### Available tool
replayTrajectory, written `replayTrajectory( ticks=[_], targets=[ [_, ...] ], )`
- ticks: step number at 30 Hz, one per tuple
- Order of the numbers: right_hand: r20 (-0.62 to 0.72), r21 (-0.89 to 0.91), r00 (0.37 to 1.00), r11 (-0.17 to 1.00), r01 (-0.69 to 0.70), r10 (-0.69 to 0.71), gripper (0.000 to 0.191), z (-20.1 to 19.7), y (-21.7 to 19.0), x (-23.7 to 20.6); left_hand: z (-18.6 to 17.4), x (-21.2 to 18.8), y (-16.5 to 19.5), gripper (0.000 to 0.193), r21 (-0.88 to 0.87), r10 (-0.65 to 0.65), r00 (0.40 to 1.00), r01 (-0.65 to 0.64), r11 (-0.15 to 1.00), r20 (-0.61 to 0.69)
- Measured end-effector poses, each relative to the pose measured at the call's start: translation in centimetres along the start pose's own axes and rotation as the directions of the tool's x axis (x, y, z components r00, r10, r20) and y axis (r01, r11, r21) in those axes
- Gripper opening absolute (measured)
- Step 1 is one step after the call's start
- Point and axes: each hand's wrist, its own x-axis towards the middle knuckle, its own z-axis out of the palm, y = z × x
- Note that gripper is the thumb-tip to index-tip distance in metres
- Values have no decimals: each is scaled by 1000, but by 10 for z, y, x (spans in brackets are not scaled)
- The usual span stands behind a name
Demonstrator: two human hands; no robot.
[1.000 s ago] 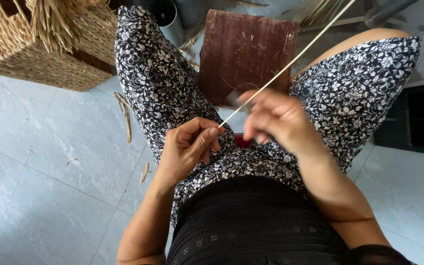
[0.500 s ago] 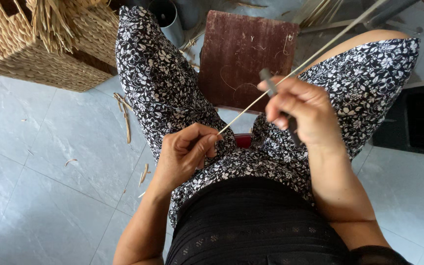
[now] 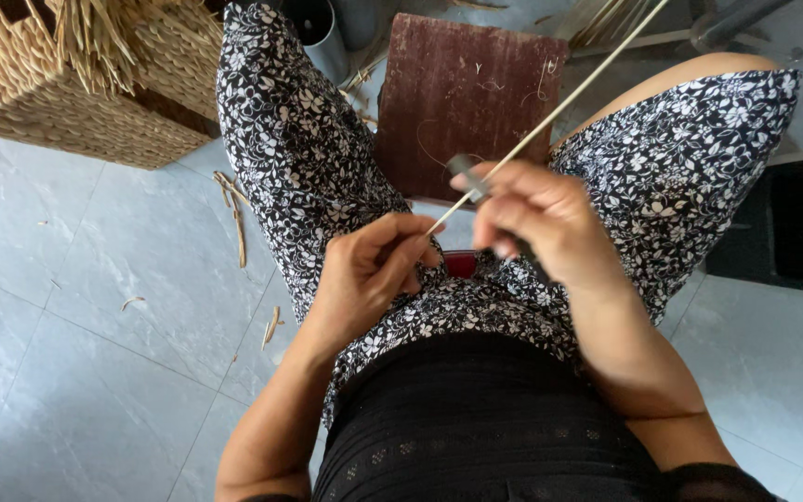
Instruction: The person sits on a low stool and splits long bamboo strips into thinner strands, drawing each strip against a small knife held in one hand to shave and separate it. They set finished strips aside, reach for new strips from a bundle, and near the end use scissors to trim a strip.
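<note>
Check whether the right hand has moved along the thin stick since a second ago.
Yes. The right hand has slid up the stick, away from the left hand and toward the brown board.

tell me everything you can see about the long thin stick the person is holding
The stick is a long, thin, pale straw-coloured strip, looking like split cane or reed, straight and smooth. It slants from the lap up to the top right, where it runs out of view. Its near end is pinched in the left hand. The right hand, motion-blurred, meets it further along while gripping a small dark tool. It crosses above a brown board.
</note>
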Motion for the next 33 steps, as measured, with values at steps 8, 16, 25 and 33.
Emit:
replayTrajectory(
  ticks=[8,16,25,33],
  targets=[
    [59,83,997,995,-48,43,26,6,6,6,-5,0,-5,17,125,0,998,7,992,-61],
    [70,149,996,986,-71,62,22,3,13,1,-7,-5,-1,16,105,12,1000,-9,994,-25],
    [-196,142,980,989,37,-8,29,-20,-15,3,-10,-6,1,17,102,-53,998,55,993,-24],
    [10,-25,1000,1000,-18,18,24,1,-6,5,-1,1,0,19,47,2,999,0,999,-33]
  ],
)
